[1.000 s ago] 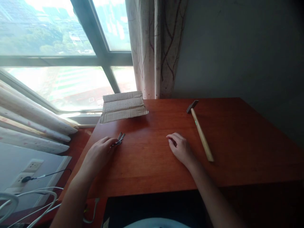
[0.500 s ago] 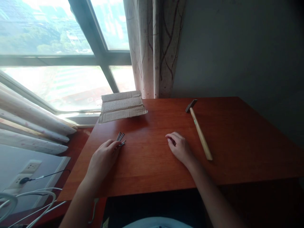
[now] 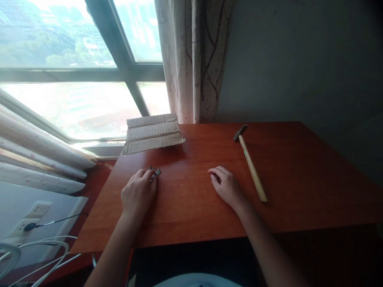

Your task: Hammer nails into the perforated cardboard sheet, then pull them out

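On the left of the reddish wooden table, my left hand (image 3: 138, 194) is closed around some dark metal nails (image 3: 156, 173). Their ends poke out past the thumb and index finger, while the fingers hide the rest. My right hand (image 3: 224, 182) rests on the tabletop with its fingers curled inward, and nothing shows in it. Just to its right lies a hammer (image 3: 251, 165) with a pale wooden handle, its dark metal head pointing away from me.
A flattened piece of corrugated cardboard (image 3: 154, 133) sits at the far left of the table (image 3: 185, 203), by the window. Curtains (image 3: 191, 59) hang behind it. Beside the table's left edge are a wall socket (image 3: 37, 210) and white cables (image 3: 64, 247).
My left hand has moved right and slightly forward over the nails, covering more of them, and the nails have shifted with the fingers. My right hand and the hammer stay put.
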`<action>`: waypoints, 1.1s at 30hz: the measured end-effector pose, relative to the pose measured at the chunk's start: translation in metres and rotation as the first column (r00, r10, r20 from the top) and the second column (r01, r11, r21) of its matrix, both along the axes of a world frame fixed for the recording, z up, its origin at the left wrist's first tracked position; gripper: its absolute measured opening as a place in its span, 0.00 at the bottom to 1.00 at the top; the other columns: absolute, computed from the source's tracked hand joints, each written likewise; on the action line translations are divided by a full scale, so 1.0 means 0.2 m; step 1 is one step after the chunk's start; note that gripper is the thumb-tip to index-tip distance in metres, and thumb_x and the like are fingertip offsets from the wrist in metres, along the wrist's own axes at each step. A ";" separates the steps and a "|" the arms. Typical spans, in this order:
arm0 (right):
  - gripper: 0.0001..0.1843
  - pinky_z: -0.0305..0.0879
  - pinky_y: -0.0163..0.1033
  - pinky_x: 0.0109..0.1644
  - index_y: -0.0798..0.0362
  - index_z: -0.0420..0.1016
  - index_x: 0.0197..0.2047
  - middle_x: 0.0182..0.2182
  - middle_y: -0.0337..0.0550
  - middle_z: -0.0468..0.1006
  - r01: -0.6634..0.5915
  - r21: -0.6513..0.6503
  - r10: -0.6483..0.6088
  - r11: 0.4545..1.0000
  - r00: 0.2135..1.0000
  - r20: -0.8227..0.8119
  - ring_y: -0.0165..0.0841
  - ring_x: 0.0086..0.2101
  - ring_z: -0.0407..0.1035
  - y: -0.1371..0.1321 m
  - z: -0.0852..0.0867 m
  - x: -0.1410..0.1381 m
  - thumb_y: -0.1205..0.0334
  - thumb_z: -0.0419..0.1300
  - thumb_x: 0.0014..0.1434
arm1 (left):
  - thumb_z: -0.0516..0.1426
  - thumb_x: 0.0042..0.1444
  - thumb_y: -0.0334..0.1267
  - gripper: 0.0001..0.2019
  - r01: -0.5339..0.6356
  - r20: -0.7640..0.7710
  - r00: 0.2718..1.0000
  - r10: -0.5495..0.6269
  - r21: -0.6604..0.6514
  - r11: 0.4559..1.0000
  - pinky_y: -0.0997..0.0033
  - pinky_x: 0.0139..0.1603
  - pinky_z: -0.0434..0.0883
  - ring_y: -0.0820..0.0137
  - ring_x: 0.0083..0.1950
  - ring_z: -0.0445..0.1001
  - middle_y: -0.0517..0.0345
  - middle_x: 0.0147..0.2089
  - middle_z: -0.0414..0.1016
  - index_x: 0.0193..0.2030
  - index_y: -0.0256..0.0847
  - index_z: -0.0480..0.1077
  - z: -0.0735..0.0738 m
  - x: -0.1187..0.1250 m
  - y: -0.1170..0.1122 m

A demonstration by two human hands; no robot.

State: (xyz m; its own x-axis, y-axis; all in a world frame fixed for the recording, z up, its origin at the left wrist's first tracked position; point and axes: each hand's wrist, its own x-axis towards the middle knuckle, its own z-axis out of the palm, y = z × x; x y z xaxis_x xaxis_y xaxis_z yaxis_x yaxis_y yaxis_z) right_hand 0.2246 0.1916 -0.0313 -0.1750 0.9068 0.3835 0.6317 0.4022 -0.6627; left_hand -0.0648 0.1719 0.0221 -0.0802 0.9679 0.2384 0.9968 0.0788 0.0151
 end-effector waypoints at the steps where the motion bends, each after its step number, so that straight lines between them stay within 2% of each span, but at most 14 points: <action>1: 0.11 0.68 0.41 0.44 0.50 0.76 0.42 0.36 0.44 0.78 -0.001 -0.001 0.001 1.000 1.000 0.002 0.37 0.38 0.72 0.00 0.00 0.00 0.70 0.53 0.62 | 0.51 0.66 0.46 0.13 0.001 -0.001 1.000 -0.001 0.011 1.000 0.67 0.29 0.60 0.61 0.42 0.76 0.56 0.44 0.77 0.45 0.47 0.74 0.00 0.00 0.00; 5: 0.11 0.67 0.41 0.43 0.50 0.76 0.42 0.35 0.44 0.78 -0.005 -0.004 0.005 1.000 1.000 0.010 0.37 0.37 0.72 0.00 0.00 0.00 0.70 0.53 0.62 | 0.52 0.65 0.46 0.13 0.041 -0.014 0.999 -0.040 0.076 0.996 0.64 0.39 0.67 0.58 0.48 0.74 0.53 0.50 0.77 0.49 0.45 0.73 -0.03 -0.02 0.02; 9: 0.12 0.67 0.40 0.43 0.51 0.76 0.41 0.35 0.44 0.78 -0.008 -0.003 0.008 1.000 1.000 0.012 0.37 0.37 0.72 0.01 0.01 0.01 0.71 0.53 0.62 | 0.53 0.64 0.45 0.17 0.049 -0.009 0.999 -0.048 0.103 0.993 0.61 0.49 0.69 0.56 0.51 0.73 0.50 0.56 0.75 0.55 0.42 0.71 -0.04 -0.04 0.03; 15: 0.12 0.68 0.41 0.44 0.50 0.76 0.42 0.36 0.44 0.78 -0.007 -0.007 0.007 1.000 1.000 0.015 0.37 0.38 0.72 0.00 0.00 0.01 0.70 0.53 0.62 | 0.51 0.64 0.45 0.18 0.045 0.026 0.999 -0.047 0.041 0.998 0.60 0.47 0.69 0.54 0.50 0.75 0.48 0.53 0.77 0.56 0.40 0.70 -0.04 -0.06 0.04; 23: 0.12 0.68 0.41 0.43 0.50 0.76 0.42 0.36 0.44 0.78 -0.010 -0.003 0.010 1.000 1.000 0.009 0.36 0.37 0.72 0.01 0.00 0.01 0.70 0.53 0.62 | 0.51 0.65 0.43 0.15 0.112 0.159 0.981 -0.115 0.028 0.993 0.66 0.42 0.69 0.60 0.48 0.77 0.53 0.50 0.79 0.51 0.43 0.73 -0.02 -0.09 0.05; 33: 0.12 0.68 0.41 0.44 0.50 0.76 0.42 0.35 0.44 0.78 -0.012 0.000 0.012 1.000 1.000 0.009 0.37 0.37 0.72 0.01 0.01 0.01 0.71 0.53 0.62 | 0.49 0.66 0.43 0.15 0.225 0.178 0.957 -0.228 0.037 0.974 0.63 0.49 0.70 0.58 0.51 0.76 0.52 0.52 0.78 0.51 0.43 0.74 -0.04 -0.17 0.09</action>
State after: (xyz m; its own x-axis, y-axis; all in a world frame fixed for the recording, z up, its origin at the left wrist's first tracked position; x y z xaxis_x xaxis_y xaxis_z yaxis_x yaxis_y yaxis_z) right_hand 0.2261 0.1927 -0.0296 -0.1895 0.9044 0.3822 0.6325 0.4102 -0.6571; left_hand -0.0987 0.1901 0.0136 0.0978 0.9618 0.2556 0.9692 -0.1505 0.1952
